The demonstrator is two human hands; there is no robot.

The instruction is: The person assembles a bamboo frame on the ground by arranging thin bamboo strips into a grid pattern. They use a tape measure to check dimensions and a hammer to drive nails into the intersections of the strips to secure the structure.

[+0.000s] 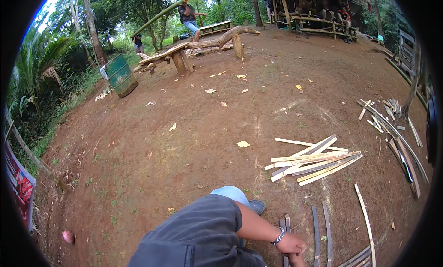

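Note:
My left hand, with a bracelet at its wrist, reaches across to the lower right. Its fingers are curled closed, and whatever they hold is hidden. Just below it, part of my right hand shows at the lower edge, its fingers mostly out of sight. Beside and under my hands lie dark, narrow bamboo strips on the soil. To their right, two more dark strips lie roughly parallel. Farther right, a long pale strip meets several dark strips at the lower edge.
A crossed pile of split bamboo lies ahead on brown earth. More sticks and offcuts are at the right. Far off stand a green drum and a log bench. A person carries a long bamboo pole. People sit under a shelter.

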